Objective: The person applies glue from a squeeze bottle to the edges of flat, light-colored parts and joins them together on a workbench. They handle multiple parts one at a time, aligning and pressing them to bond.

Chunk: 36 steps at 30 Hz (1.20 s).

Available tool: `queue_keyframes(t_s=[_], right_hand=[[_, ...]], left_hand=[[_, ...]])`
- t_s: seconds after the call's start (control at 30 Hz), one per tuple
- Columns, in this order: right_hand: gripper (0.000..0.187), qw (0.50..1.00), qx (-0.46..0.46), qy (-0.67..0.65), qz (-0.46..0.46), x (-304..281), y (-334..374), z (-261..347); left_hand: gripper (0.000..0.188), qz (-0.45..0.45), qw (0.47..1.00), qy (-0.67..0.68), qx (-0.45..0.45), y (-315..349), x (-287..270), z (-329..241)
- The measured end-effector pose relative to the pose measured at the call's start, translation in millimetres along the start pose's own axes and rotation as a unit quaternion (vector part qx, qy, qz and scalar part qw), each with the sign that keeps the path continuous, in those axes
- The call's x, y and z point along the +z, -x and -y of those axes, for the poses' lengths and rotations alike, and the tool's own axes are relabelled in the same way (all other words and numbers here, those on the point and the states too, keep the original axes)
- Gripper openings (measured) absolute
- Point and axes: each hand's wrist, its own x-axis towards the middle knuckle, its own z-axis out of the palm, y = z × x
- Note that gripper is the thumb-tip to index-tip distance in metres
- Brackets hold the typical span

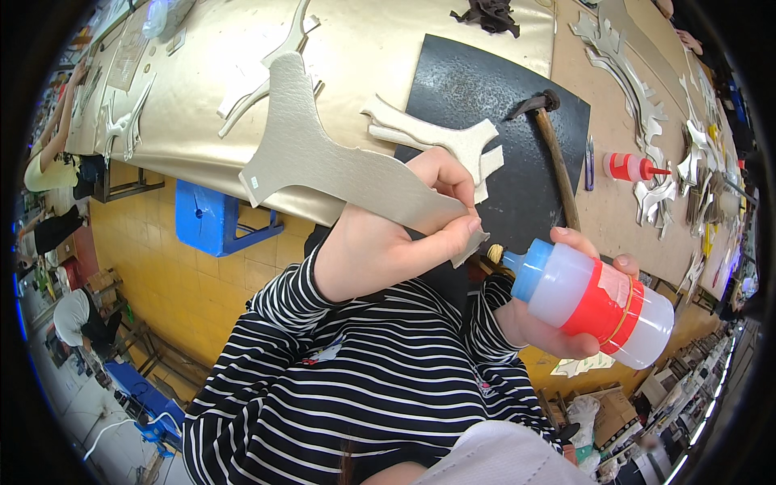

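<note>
My left hand (pixel 408 230) is closed on a narrow end of a beige branched leather piece (pixel 311 153), pinching it between thumb and fingers. The rest of the piece spreads up and leftward over the table edge. My right hand (pixel 537 327) wraps round a translucent squeeze bottle (pixel 566 295) with a blue cap, a red band and a rubber band. The bottle lies tilted, its nozzle, with a yellowish crusted tip (pixel 495 254), close to the pinched leather end. Whether the tip touches the leather I cannot tell.
A black mat (pixel 453 81) bears a wooden-handled hammer (pixel 554 153). Stacked leather pieces (pixel 444 137) overlap its left edge. Rightward lie pen-like tools (pixel 589 166), a small red bottle (pixel 630 167) and more cut pieces (pixel 622 61). A blue stool (pixel 200 217) stands left; people work farther off.
</note>
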Motion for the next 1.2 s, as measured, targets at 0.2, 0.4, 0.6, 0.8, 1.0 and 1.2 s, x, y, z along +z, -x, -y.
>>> queue_keyframes(t_s=[0.2, 0.4, 0.6, 0.8, 1.0, 1.2], right_hand=[[0.083, 0.994, -0.015, 0.101, -0.041, 3, -1, 2], [0.086, 0.999, -0.001, 0.034, -0.002, 1, -1, 2], [0.089, 0.996, 0.072, -0.015, 0.058, -2, -4, 6], [0.088, 0.995, 0.083, -0.011, 0.058, 1, -5, 10], [0.090, 0.999, 0.010, 0.049, -0.018, 5, 0, 3], [0.089, 0.981, 0.137, 0.040, 0.128, -16, -7, 19]], left_hand=[[0.018, -0.004, 1.000, -0.003, 0.011, -1, 0, 1], [0.019, -0.002, 1.000, -0.012, 0.023, -1, -1, 2], [0.019, -0.004, 1.000, -0.007, 0.016, -1, 0, 1], [0.019, -0.002, 1.000, -0.011, 0.014, -1, -1, -1], [0.019, 0.008, 0.999, -0.034, 0.018, 0, -2, -2], [0.018, 0.003, 1.000, -0.015, 0.005, 1, -1, -2]])
